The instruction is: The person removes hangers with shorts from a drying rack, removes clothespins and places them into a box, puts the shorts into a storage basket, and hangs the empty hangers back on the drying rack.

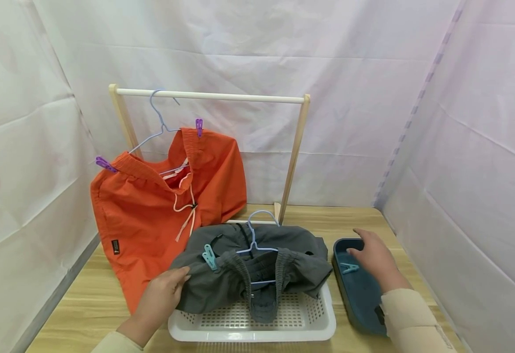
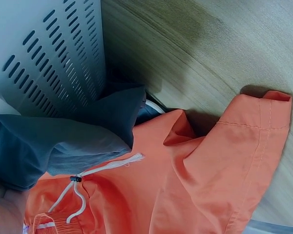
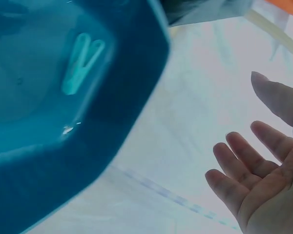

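My left hand [image 1: 162,293] holds the left side of the dark grey pants [image 1: 210,289], which lie over a white basket [image 1: 253,336]. A light blue hanger [image 1: 254,235] sits in the waistband, and a teal clothespin [image 1: 209,257] grips the left side of the waist. In the left wrist view the fingers are partly hidden by the grey cloth. My right hand [image 1: 375,257] hovers over a dark blue tray [image 1: 358,299], fingers spread and relaxed with nothing in them. A teal clothespin [image 3: 80,66] lies in that tray, beside the hand.
Orange pants [image 1: 151,206] hang at the left from a blue hanger [image 1: 162,122] on a wooden rack [image 1: 299,147], fastened by purple clothespins [image 1: 199,127]. Their lower part reaches the table beside the basket. White cloth walls [image 1: 350,122] enclose the back and both sides.
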### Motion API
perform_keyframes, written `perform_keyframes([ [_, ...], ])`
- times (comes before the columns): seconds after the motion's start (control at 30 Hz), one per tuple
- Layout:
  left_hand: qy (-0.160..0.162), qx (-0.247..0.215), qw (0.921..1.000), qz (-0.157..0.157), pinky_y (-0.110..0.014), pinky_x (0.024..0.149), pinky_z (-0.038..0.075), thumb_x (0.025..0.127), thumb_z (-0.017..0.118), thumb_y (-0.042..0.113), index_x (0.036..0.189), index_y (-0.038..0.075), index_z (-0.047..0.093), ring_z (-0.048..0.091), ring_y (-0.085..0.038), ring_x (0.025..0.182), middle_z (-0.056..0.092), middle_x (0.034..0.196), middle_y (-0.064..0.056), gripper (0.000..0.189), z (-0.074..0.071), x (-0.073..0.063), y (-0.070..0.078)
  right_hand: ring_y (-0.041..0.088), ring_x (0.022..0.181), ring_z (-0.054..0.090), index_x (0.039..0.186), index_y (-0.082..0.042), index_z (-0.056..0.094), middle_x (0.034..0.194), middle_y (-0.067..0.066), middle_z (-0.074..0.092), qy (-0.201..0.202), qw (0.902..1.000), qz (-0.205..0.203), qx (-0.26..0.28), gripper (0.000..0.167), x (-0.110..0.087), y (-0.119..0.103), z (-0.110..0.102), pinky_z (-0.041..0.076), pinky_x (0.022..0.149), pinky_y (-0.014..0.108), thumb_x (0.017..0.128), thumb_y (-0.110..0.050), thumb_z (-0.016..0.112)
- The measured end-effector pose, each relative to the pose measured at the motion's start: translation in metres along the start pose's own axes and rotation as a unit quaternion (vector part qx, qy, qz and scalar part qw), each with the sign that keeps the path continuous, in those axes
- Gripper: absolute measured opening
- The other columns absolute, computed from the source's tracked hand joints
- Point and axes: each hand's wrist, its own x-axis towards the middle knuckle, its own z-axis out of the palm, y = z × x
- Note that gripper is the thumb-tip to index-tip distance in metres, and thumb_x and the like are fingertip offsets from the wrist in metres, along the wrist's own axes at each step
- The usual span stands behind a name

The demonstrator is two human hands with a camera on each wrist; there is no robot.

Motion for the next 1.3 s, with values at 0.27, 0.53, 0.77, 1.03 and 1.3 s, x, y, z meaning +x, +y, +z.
perform_keyframes([
  [0.27, 0.007, -0.002, 1.0, 0.004, -0.038, 0.067, 0.057, 0.069, 0.081, -0.006, 0.095, 0.002, 0.073, 0.07, -0.026, 0.078, 0.072, 0.088, -0.01, 0.029, 0.001, 0.0, -0.001, 0.052, 0.126, 0.036, 0.144, 0.004, 0.037, 0.14, 0.034, 0.036, 0.051, 0.9984, -0.02, 0.016, 0.066, -0.017, -0.022, -0.01, 0.037, 0.096, 0.064, 0.09, -0.018, 0.068],
  [0.53, -0.001, -0.008, 0.9999, -0.006, -0.039, 0.067, 0.058, 0.069, 0.08, -0.007, 0.095, 0.002, 0.073, 0.07, -0.026, 0.079, 0.072, 0.088, -0.01, 0.029, 0.001, 0.001, -0.001, 0.05, 0.127, 0.037, 0.141, 0.004, 0.041, 0.138, 0.031, 0.04, 0.106, 0.9921, -0.066, 0.013, 0.064, -0.035, -0.046, -0.019, 0.036, 0.098, 0.064, 0.087, -0.015, 0.071],
  [0.77, -0.003, -0.009, 0.9999, -0.006, -0.039, 0.068, 0.058, 0.07, 0.079, -0.006, 0.096, 0.001, 0.073, 0.07, -0.027, 0.08, 0.072, 0.088, -0.011, 0.028, 0.0, 0.001, -0.001, 0.047, 0.123, 0.042, 0.137, 0.003, 0.047, 0.134, 0.027, 0.046, 0.156, 0.9809, -0.115, 0.019, 0.062, -0.052, -0.071, -0.026, 0.04, 0.095, 0.062, 0.083, -0.01, 0.075],
  [1.03, 0.057, 0.007, 0.9973, 0.046, -0.036, 0.062, 0.058, 0.064, 0.083, -0.006, 0.091, 0.001, 0.072, 0.07, -0.026, 0.074, 0.071, 0.083, -0.012, 0.03, 0.004, -0.001, -0.005, 0.043, 0.118, 0.05, 0.132, 0.0, 0.054, 0.13, 0.022, 0.053, 0.206, 0.9613, -0.183, 0.013, 0.061, -0.064, -0.099, -0.026, 0.047, 0.084, 0.059, 0.077, -0.007, 0.08],
  [1.3, 0.062, 0.007, 0.9969, 0.048, -0.035, 0.062, 0.058, 0.063, 0.083, -0.006, 0.091, 0.002, 0.073, 0.069, -0.025, 0.073, 0.071, 0.083, -0.012, 0.031, 0.003, -0.001, -0.004, 0.037, 0.11, 0.057, 0.127, -0.003, 0.059, 0.124, 0.015, 0.059, 0.233, 0.9301, -0.284, 0.008, 0.062, -0.072, -0.127, -0.024, 0.053, 0.079, 0.051, 0.071, -0.008, 0.084],
])
